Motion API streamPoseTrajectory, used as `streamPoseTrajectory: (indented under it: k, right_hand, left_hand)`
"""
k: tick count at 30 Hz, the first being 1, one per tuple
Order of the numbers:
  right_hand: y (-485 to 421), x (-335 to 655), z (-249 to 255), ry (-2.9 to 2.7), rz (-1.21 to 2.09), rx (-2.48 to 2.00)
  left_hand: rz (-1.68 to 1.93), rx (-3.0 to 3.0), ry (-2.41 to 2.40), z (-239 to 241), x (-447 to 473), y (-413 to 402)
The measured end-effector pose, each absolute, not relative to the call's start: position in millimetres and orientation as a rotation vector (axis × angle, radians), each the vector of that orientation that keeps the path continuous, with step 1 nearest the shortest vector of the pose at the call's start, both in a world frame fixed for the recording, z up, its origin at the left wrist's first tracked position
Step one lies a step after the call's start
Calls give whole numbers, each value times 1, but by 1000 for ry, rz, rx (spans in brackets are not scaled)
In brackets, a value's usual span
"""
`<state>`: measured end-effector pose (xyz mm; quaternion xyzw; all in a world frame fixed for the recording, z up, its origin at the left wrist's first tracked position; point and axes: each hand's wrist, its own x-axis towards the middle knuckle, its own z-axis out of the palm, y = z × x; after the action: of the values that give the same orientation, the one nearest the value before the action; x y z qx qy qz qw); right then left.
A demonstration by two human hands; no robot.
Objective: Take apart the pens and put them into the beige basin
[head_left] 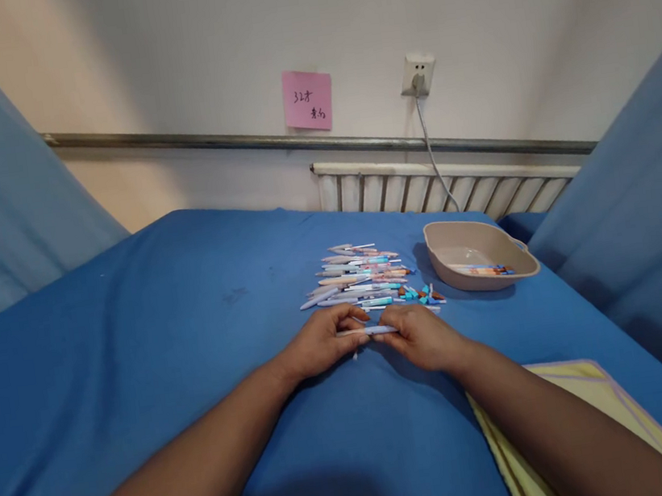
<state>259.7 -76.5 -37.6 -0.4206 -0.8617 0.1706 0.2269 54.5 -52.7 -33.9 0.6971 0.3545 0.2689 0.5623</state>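
Pen, one: slim, pale lilac to white, lying almost level along the 9-to-3 o'clock line, just above blue cloth, at 6 o'clock of a stack of similar pens. Stack: pale grey, peach, lilac and turquoise, laid side by side; nearest rows partly screened by the hands, count not legible. Small blue and brown pieces at 2 o'clock of the pen, too jumbled to identify. Further out at 2 o'clock, beige basin with several slender items, detail indistinct. Small pale object at 7 o'clock of the pen, too small to name. Yellow cloth at 4 o'clock, partly covered by the right forearm and cut off by the frame. Left hand: half-curled, pinching the pen's left part. Right hand: fingers drawn in, gripping its right end, which they hide.
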Motion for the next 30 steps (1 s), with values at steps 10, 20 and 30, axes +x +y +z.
streamPoseTrajectory:
  k: [10,20,30]
  right_hand:
    - [-74,260,-37,-2262,520,-1064]
    - [-74,259,-35,-2267,530,-1105]
    - [-75,256,-36,-2060,696,-1091]
  left_hand:
    - [656,1629,856,-29,56,-53]
    - [621,1647,824,-34,55,-53]
    - [648,1603,810,-29,55,-52]
